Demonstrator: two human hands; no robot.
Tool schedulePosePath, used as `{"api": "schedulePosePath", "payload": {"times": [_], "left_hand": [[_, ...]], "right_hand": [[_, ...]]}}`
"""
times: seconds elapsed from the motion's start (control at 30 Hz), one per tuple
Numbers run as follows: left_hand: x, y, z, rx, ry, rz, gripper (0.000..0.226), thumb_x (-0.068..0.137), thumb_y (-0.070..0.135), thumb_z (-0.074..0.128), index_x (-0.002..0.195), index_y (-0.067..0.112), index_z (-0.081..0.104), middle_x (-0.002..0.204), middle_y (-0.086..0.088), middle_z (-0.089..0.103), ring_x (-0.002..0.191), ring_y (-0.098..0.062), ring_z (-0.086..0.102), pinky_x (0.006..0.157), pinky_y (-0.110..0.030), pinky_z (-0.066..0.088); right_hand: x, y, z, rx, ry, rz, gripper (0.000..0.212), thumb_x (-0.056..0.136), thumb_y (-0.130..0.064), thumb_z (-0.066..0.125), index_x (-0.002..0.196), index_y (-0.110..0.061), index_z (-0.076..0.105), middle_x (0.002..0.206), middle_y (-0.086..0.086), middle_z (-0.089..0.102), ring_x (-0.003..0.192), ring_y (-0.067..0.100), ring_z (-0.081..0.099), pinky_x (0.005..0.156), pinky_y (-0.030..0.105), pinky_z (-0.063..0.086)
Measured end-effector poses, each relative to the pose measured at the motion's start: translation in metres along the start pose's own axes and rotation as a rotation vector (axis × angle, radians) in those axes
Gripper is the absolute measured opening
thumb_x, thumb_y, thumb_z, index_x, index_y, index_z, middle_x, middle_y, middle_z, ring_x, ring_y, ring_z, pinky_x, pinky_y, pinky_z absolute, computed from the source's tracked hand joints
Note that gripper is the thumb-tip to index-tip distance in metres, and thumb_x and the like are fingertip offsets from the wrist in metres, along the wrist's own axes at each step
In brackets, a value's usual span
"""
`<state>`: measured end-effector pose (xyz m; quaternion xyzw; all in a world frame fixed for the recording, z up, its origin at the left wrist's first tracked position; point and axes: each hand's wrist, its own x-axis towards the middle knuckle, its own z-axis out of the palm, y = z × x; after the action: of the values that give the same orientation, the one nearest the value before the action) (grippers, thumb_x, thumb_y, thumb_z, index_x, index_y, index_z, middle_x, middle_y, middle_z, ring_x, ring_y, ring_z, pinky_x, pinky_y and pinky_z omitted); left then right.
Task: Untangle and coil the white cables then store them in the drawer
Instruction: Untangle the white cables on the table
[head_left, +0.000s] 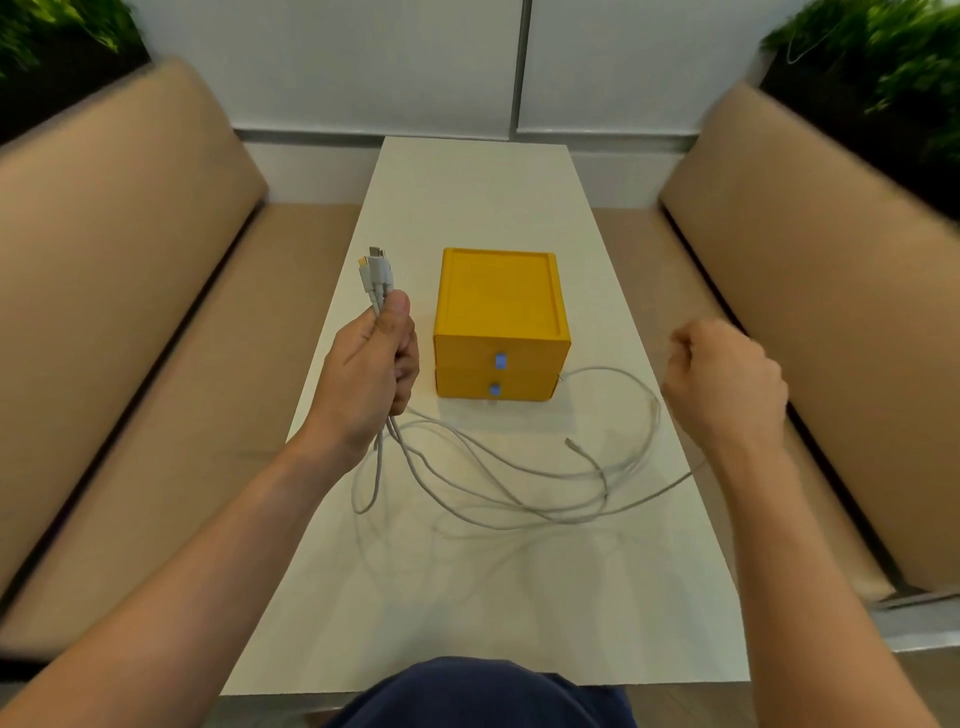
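My left hand (371, 371) is raised left of the yellow drawer box (500, 306) and grips a bundle of white cables (498, 483) just below their plugs, which stick up above my thumb. The cables hang from my fist and spread in loose, crossing loops over the white table (467, 197) in front of the box. One strand curves past the box's right corner toward the table's right edge. Both drawers with blue handles are closed. My right hand (724, 384) hovers at the right table edge, fingers curled; whether it pinches a strand I cannot tell.
Tan cushioned benches (130, 291) run along both sides of the narrow table. A white wall closes the far end, with green plants in the upper corners. My dark-clad knee (478, 696) shows at the table's near edge.
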<state>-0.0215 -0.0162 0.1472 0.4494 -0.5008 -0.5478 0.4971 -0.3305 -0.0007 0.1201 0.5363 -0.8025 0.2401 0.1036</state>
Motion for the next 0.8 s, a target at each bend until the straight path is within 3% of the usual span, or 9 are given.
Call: {"api": "schedulePosePath", "payload": {"times": [0.13, 0.23, 0.4, 0.53, 0.6, 0.63, 0.7, 0.8], "left_hand": [[0.001, 0.001, 0.0, 0.001, -0.005, 0.012, 0.048, 0.107, 0.047, 0.039, 0.065, 0.025, 0.035, 0.059, 0.007, 0.029, 0.048, -0.008, 0.021, 0.041, -0.02, 0.02], [0.0, 0.001, -0.003, -0.006, -0.002, -0.002, 0.046, 0.107, 0.048, 0.04, 0.067, 0.025, 0.035, 0.059, 0.006, 0.028, 0.048, -0.008, 0.021, 0.041, -0.02, 0.019], [0.0, -0.001, -0.005, -0.032, -0.001, -0.003, 0.045, 0.107, 0.047, 0.039, 0.069, 0.023, 0.035, 0.058, 0.008, 0.03, 0.047, -0.007, 0.022, 0.04, -0.018, 0.021], [0.0, -0.001, -0.007, -0.037, -0.012, -0.002, 0.046, 0.107, 0.047, 0.039, 0.067, 0.023, 0.038, 0.058, 0.007, 0.031, 0.048, -0.008, 0.022, 0.041, -0.019, 0.02], [0.0, 0.0, -0.008, -0.038, -0.017, 0.006, 0.045, 0.107, 0.047, 0.038, 0.069, 0.023, 0.038, 0.058, 0.006, 0.031, 0.049, -0.009, 0.021, 0.042, -0.021, 0.019], [-0.001, 0.001, -0.008, -0.039, -0.018, 0.01, 0.045, 0.108, 0.046, 0.038, 0.069, 0.023, 0.038, 0.058, 0.005, 0.031, 0.05, -0.01, 0.021, 0.043, -0.022, 0.018], [-0.001, 0.001, -0.009, -0.042, -0.018, 0.015, 0.045, 0.108, 0.045, 0.037, 0.068, 0.023, 0.04, 0.058, 0.004, 0.033, 0.05, -0.011, 0.022, 0.043, -0.023, 0.019], [-0.002, 0.001, -0.011, -0.035, -0.018, 0.019, 0.047, 0.107, 0.046, 0.038, 0.066, 0.024, 0.044, 0.056, 0.003, 0.035, 0.05, -0.012, 0.022, 0.044, -0.022, 0.023]], "right_hand": [[-0.009, -0.007, 0.002, 0.143, 0.199, -0.015, 0.024, 0.104, -0.017, 0.045, 0.114, -0.01, 0.066, 0.109, 0.011, 0.065, 0.08, 0.044, 0.06, 0.068, 0.04, 0.039], [-0.011, -0.009, 0.005, 0.257, 0.104, 0.104, 0.026, 0.107, -0.024, 0.042, 0.121, -0.015, 0.061, 0.114, 0.007, 0.07, 0.098, 0.038, 0.062, 0.081, 0.039, 0.038], [0.007, -0.004, 0.02, 0.365, 0.1, 0.191, 0.027, 0.109, -0.031, 0.033, 0.123, -0.018, 0.051, 0.098, 0.009, 0.071, 0.09, 0.037, 0.062, 0.078, 0.042, 0.043], [0.027, -0.005, 0.035, 0.574, 0.029, 0.153, 0.022, 0.108, -0.033, 0.033, 0.116, -0.025, 0.052, 0.096, -0.005, 0.069, 0.084, 0.022, 0.061, 0.081, 0.046, 0.051], [0.038, -0.007, 0.046, 0.661, -0.019, 0.16, 0.021, 0.109, -0.032, 0.036, 0.118, -0.022, 0.052, 0.105, 0.0, 0.069, 0.088, 0.018, 0.06, 0.085, 0.044, 0.051], [0.044, -0.006, 0.056, 0.625, -0.096, 0.176, 0.028, 0.109, -0.032, 0.037, 0.127, -0.017, 0.051, 0.118, 0.006, 0.067, 0.1, 0.021, 0.06, 0.091, 0.043, 0.049], [0.052, 0.001, 0.076, 0.315, -0.339, 0.199, 0.054, 0.107, -0.042, 0.041, 0.149, -0.007, 0.037, 0.147, 0.018, 0.048, 0.132, 0.036, 0.045, 0.108, 0.048, 0.038], [0.049, 0.009, 0.095, -0.002, -0.575, 0.191, 0.072, 0.105, -0.051, 0.043, 0.158, -0.007, 0.022, 0.162, 0.018, 0.027, 0.147, 0.041, 0.025, 0.115, 0.057, 0.029]]}}
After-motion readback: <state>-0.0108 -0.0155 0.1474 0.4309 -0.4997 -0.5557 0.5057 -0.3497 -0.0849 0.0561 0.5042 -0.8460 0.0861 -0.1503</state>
